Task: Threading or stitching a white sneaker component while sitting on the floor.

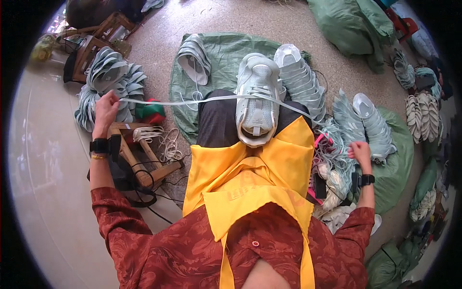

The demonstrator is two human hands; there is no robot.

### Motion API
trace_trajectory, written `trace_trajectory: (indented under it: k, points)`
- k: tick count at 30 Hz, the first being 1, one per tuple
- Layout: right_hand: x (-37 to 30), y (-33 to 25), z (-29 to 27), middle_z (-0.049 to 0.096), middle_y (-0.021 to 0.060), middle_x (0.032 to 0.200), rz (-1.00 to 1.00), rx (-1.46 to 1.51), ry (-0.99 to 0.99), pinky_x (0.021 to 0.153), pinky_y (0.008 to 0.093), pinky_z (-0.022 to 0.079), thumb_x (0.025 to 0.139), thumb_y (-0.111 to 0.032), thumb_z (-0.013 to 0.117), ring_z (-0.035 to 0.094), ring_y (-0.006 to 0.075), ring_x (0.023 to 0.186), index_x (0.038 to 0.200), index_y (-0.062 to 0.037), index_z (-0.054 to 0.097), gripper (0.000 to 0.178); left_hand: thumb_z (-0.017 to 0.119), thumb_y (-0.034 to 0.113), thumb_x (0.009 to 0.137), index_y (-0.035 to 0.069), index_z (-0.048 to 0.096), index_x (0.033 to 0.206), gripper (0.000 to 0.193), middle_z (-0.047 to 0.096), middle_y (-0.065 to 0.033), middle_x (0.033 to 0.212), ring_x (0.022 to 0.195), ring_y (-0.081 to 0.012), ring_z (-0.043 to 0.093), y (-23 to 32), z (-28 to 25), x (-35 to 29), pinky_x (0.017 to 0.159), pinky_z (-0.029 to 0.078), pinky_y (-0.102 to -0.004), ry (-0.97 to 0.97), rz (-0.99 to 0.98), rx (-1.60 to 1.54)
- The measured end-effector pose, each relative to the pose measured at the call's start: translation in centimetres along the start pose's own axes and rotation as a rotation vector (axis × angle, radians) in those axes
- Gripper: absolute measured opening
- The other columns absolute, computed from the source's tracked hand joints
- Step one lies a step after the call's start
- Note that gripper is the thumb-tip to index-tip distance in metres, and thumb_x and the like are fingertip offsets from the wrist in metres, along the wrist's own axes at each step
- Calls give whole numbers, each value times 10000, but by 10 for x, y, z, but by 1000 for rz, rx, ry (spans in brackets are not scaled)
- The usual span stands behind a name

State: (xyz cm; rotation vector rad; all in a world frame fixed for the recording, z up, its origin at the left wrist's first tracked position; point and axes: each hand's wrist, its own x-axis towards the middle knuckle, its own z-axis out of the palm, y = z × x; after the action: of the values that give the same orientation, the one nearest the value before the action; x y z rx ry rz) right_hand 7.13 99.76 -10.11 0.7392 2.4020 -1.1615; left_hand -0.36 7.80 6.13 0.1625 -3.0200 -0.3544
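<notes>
Currently the lace (202,99) is threaded through the sneaker (257,98) on the lap, lower eyelets done. Left hand (107,107) and right hand (360,150) each pinch a lace end, pulled taut; upper rows remain.

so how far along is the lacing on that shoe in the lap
Midway, it seems. The pale shoe on the lap has lace crossing its upper; the left hand and right hand pull the ends taut. Stacked uppers beside it and more near the left hand look unlaced.

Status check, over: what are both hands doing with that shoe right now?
Left hand and right hand each grip an end of the flat white lace, pulled wide. Pale grey-green sneaker rests on the lap. Nothing blocking.
</notes>
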Motion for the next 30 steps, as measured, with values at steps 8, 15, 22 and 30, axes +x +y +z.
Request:
trace_trajectory:
  k: [8, 15, 22, 30]
  points:
    - [-34, -139, -18, 725, 115, 1000, -375, 742, 98, 808, 291, 594, 1033, -179, 590, 711, 163, 854, 1169, 21, 667, 253, 648, 109, 927, 16, 660, 904, 97, 665, -89, 753, 669, -163, 610, 111, -56, 27, 664, 499, -321, 383, -36, -132]
    - [-104, -186, 94, 719, 72, 1092, -257, 663, -250, 783, 260, 562, 1016, -116, 599, 678, 109, 851, 1202, 17, 678, 242, 684, 102, 926, 32, 651, 875, 92, 665, -14, 776, 715, -68, 602, 186, 74, -54, 642, 483, -232, -526, -89, -873]
    - [-111, -254, 168, 652, 90, 792, -781, 70, -129, 573, 314, 436, 931, -25, 620, 600, 174, 635, 1035, -27, 766, 179, 651, 6, 942, 5, 584, 878, 93, 711, -51, 893, 849, -84, 666, 270, 100, -77, 727, 529, -238, -582, 38, -1211]
    - [-88, -281, 189, 706, 92, 862, -746, 238, -120, 662, 288, 547, 908, 13, 649, 683, 150, 714, 1087, 0, 752, 207, 606, -54, 947, -10, 535, 926, 86, 739, -109, 1106, 935, -80, 636, 294, 120, -66, 848, 527, -248, -349, 86, -1025]
